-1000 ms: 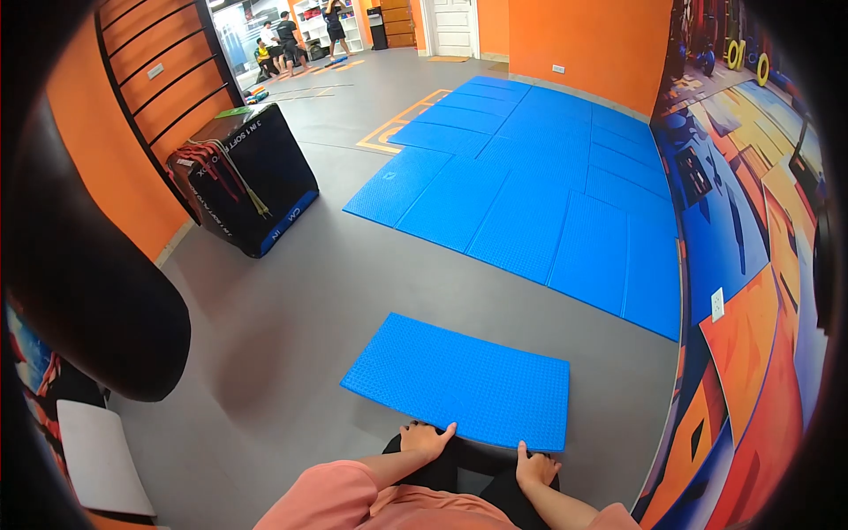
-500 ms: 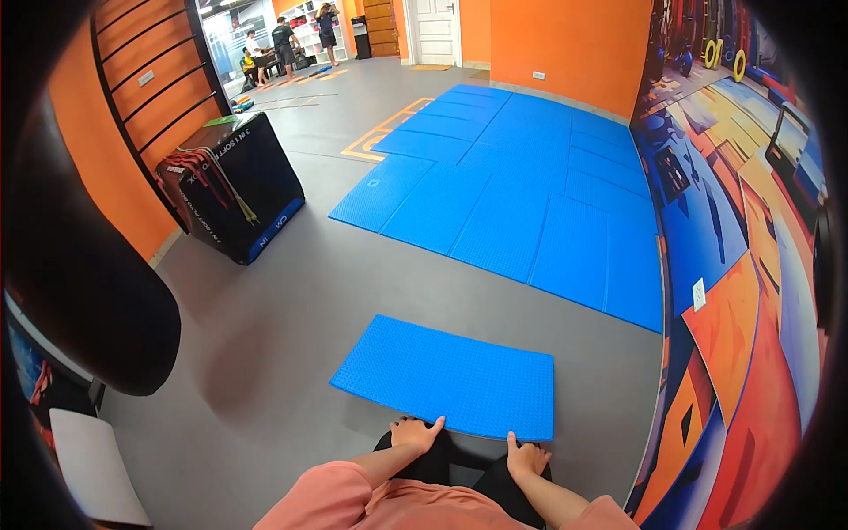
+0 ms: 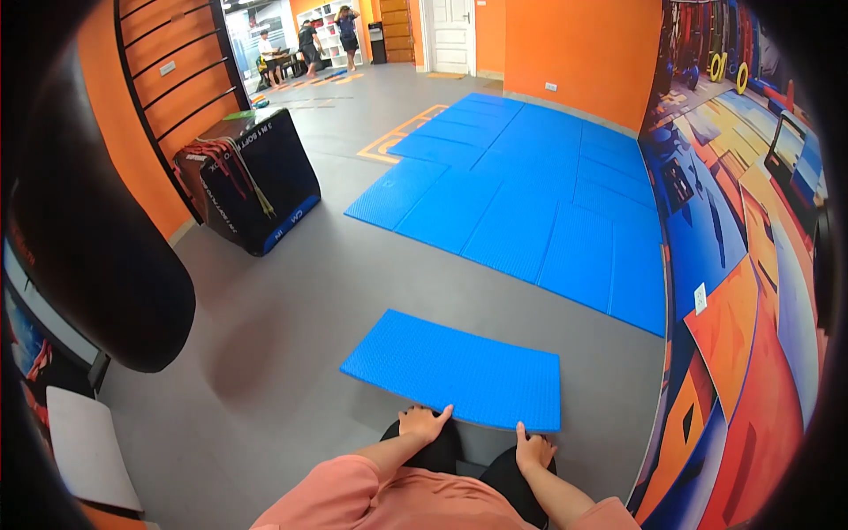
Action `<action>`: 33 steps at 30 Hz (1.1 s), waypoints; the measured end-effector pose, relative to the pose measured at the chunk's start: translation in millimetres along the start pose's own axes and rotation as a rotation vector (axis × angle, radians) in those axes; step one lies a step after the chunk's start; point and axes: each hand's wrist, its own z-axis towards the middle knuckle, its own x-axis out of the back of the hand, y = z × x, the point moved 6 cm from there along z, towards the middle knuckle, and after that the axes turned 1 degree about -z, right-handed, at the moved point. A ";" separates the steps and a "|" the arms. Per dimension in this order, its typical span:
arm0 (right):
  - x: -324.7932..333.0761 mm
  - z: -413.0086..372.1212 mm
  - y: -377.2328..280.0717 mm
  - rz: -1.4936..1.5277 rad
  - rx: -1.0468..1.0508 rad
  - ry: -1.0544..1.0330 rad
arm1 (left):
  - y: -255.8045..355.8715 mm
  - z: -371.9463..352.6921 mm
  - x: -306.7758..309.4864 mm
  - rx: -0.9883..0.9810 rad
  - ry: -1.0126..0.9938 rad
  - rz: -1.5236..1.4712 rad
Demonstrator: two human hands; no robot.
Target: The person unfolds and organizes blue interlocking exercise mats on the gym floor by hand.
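Observation:
A blue textured foam mat (image 3: pixel 455 367) is held out in front of my legs, above the grey floor, its far side bending slightly. My left hand (image 3: pixel 426 424) grips the near edge around its middle, thumb on top and fingers tucked beneath. Farther right along the same edge, my right hand (image 3: pixel 533 449) pinches the mat near its right corner, thumb also on top. The fingers under the mat are partly hidden. Beyond it, several similar blue mats (image 3: pixel 530 203) lie side by side on the floor.
A black plyo box (image 3: pixel 252 181) with straps on top stands at left, below wall bars (image 3: pixel 177 66). A dark punching bag (image 3: pixel 106 230) hangs near me on the left. A mural wall (image 3: pixel 733 291) runs along the right. Several people (image 3: pixel 309 44) are at the far back.
The mat, still in both hands, has risen slightly and tilted a little. My view has shifted left and up, so the surroundings sit slightly farther right.

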 end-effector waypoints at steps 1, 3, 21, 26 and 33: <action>4.1 -2.9 -1.6 0.020 0.027 0.060 | 1.3 -2.4 4.0 -0.005 0.003 -0.010; 2.1 -5.2 0.0 0.013 0.015 0.028 | 3.1 -5.7 8.3 -0.002 -0.044 0.005; 16.4 -12.6 6.8 0.021 0.035 0.035 | 8.6 -10.0 0.6 -0.034 -0.021 0.026; 14.3 -17.3 11.2 0.055 0.039 -0.008 | 5.1 -1.7 -6.1 -0.113 0.014 0.022; 15.6 -11.1 10.5 0.158 -0.095 -0.137 | 21.5 40.2 -6.0 -0.205 0.029 -0.017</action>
